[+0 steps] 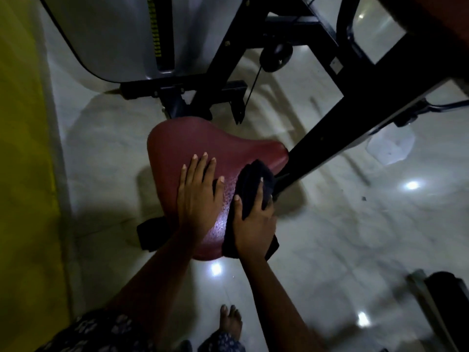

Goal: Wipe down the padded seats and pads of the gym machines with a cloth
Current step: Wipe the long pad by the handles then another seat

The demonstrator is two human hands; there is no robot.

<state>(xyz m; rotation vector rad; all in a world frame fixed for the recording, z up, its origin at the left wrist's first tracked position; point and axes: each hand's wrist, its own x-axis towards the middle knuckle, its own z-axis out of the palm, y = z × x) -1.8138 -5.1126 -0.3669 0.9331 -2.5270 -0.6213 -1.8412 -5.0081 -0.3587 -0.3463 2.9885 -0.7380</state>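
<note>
The person's left hand (200,196) is lying flat on a dark red padded seat (182,141), its fingers straight and slightly spread and its palm pressing down on the vinyl. Just to its right, the right hand (253,224) is gripping a bunched dark cloth (251,179), with its thumb and fingers curling around the folds. The cloth is touching the seat's right edge; part of it is sticking out beyond the fingertips and part is hanging below the wrist. Between the two hands, a wet-looking patch of the seat is catching the light.

Beyond the right hand, a thick black frame beam (355,118) is running diagonally away from the seat's far right corner. Further ahead of both hands, a grey machine cover (114,34) is standing on a black base, with a small black pulley (275,55) and a thin cable to its right.

A glossy pale floor (330,237) is reflecting ceiling lights all around. Far to the left of the left hand, a yellow surface (22,148) is filling the edge of the view. Below the forearms, a bare foot (231,321) and dark patterned clothing (101,331) are showing.
</note>
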